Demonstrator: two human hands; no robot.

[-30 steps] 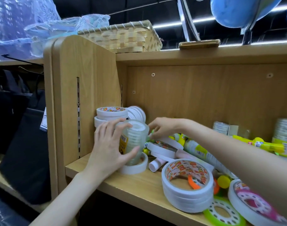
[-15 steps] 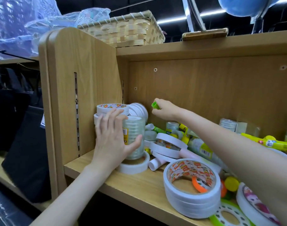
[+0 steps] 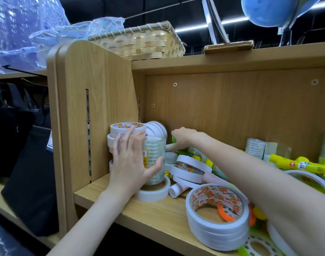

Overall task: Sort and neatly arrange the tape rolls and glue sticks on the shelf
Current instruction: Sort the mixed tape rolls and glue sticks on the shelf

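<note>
Wooden shelf (image 3: pixel 106 195), left hand (image 3: pixel 129 161) fingers gripping clear tape stack (image 3: pixel 155 159), right hand (image 3: pixel 184 138) pinching green glue stick (image 3: pixel 174 139)

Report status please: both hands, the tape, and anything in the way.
Left hand grips clear tape stack standing on a flat white roll. Right hand holds a green-tipped item at the back. Loose rolls and glue sticks clutter the shelf.
</note>
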